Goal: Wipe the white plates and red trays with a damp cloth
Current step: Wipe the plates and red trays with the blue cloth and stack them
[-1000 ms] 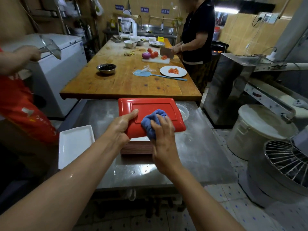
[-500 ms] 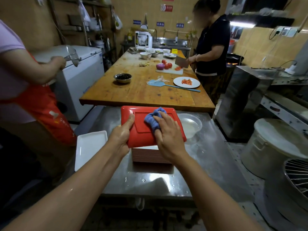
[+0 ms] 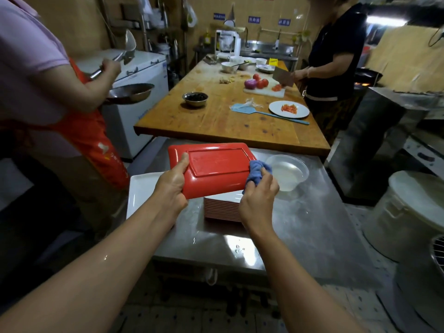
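The glossy red rectangular tray [image 3: 216, 169] lay underside-up, long axis left to right, above a ribbed stack of trays [image 3: 222, 209] on the steel table [image 3: 312, 224]. The left hand [image 3: 171, 188] gripped its left end, thumb on top. The right hand [image 3: 258, 199] pinched a bunched blue cloth [image 3: 257, 173] against its right edge.

Red tray [image 3: 216, 168] tilted underside-up, blue cloth [image 3: 258, 173] at its right edge.

The red tray [image 3: 216, 169] looks like glossy, smooth plastic catching highlights. The blue cloth [image 3: 258, 173] is soft, matt, bunched fabric. The steel surface [image 3: 300, 227] is dull brushed metal with wet glints. At two o'clock, the clear bowl [image 3: 288, 173] is translucent plastic. The wooden table [image 3: 216, 121] is worn and matt.
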The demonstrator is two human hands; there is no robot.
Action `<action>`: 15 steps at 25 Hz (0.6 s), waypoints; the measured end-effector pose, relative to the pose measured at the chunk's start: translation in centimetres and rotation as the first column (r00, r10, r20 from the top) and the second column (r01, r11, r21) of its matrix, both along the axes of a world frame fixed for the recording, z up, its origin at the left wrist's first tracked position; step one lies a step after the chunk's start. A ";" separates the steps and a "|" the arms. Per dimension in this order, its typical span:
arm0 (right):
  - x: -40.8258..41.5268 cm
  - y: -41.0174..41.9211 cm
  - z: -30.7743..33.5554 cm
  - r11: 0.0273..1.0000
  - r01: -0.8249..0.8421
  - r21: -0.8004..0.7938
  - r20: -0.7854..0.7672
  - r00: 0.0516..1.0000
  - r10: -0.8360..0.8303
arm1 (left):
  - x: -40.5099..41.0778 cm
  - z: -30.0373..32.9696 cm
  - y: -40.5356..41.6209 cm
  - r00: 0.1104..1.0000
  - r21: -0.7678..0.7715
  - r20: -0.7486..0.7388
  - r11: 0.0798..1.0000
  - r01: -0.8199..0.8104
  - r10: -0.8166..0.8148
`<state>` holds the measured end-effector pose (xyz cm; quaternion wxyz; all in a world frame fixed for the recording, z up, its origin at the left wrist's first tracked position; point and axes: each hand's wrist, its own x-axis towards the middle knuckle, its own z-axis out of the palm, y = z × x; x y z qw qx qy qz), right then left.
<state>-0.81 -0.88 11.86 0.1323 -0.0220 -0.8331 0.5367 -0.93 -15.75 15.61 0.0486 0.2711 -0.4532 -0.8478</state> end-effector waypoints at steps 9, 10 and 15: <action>3.3 -7.6 -0.4 0.970 -0.224 0.091 0.143 0.967 0.210 | 1.5 -2.7 -2.8 0.982 -0.014 0.023 0.982 -0.186 0.186; 3.6 -8.2 -0.6 0.963 -0.243 0.116 0.130 0.965 0.228 | 1.8 -2.9 -3.6 0.979 -0.019 0.026 0.979 -0.204 0.204; 2.0 -10.5 -1.0 0.959 -0.262 0.111 0.073 0.964 0.255 | 3.5 -3.3 -7.6 0.953 -0.075 -0.032 0.950 -0.302 0.300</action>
